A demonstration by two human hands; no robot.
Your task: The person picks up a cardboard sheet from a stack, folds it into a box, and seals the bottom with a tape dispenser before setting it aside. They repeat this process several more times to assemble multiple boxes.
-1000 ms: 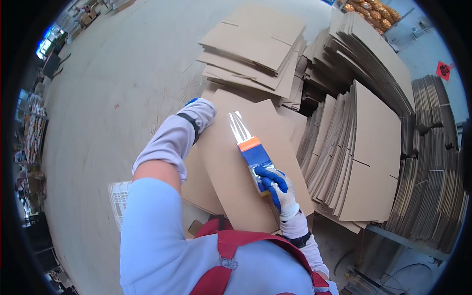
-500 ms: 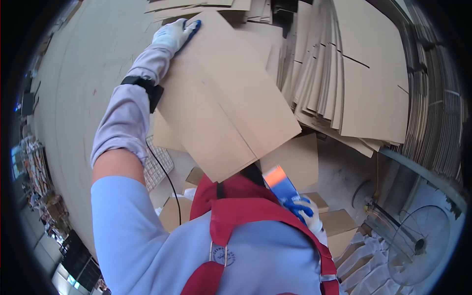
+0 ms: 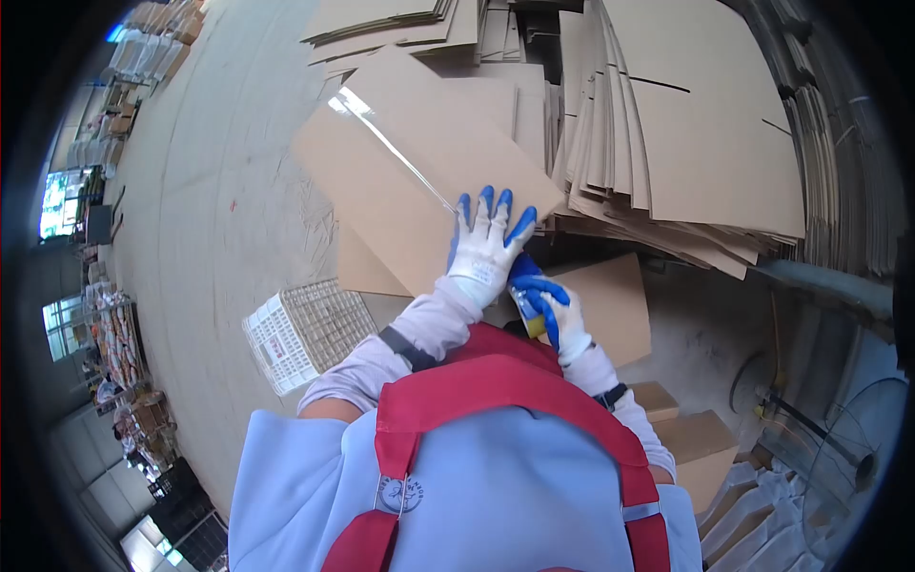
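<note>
A large cardboard box (image 3: 381, 181) lies in front of me, a strip of shiny clear tape (image 3: 391, 148) running along its seam toward my hands. My left hand (image 3: 484, 243), in a white and blue glove, rests on the box near its close edge, fingers spread over the end of the tape. Close beside it on the right, my gloved right hand (image 3: 560, 313) is wrapped round a blue tape dispenser (image 3: 524, 276), which is at the box's near edge and partly hidden by both hands.
Flattened cardboard sheets (image 3: 705, 143) are stacked at the right, with more sheets (image 3: 391, 24) at the top. A white plastic crate (image 3: 315, 329) stands on the floor at the left. Small cartons (image 3: 701, 443) sit at the lower right, near a fan (image 3: 863, 467).
My left hand has moved from the box's far corner to its near edge. The dispenser in my right hand has come up to the box, and clear tape now shows along the seam.
</note>
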